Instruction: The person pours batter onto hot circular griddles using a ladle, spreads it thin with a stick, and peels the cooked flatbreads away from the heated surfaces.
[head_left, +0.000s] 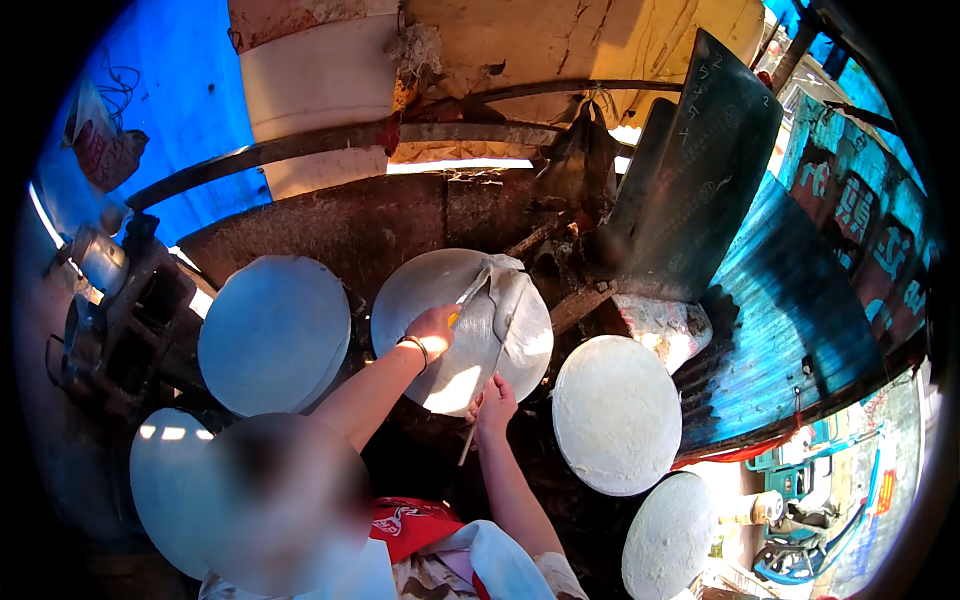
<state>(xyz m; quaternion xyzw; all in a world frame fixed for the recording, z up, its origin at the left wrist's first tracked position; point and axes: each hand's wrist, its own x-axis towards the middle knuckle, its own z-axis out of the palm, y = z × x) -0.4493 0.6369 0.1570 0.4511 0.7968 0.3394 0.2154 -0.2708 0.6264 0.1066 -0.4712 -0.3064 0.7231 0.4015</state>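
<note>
In the middle is a round pale griddle (412, 285), with a thin, translucent crepe-like sheet (527, 318) folded and loosened on its right side. My left hand (432, 332), with a dark bracelet at the wrist, is closed over the griddle around a slim tool (453, 319). A yellow part shows at the fingers; a narrow pale length reaches to the sheet's far edge. Near the front edge, my right hand (493, 408) pinches a thin stick (465, 447), one end pointing down toward me and the other running up along the sheet.
More pale round discs surround me: at the left (273, 335), lower left (165, 480), right (617, 415) and lower right (668, 535). Dark panels (700, 170) lean at the back right. A metal rail (330, 145) crosses behind. A blurred patch covers the lower left.
</note>
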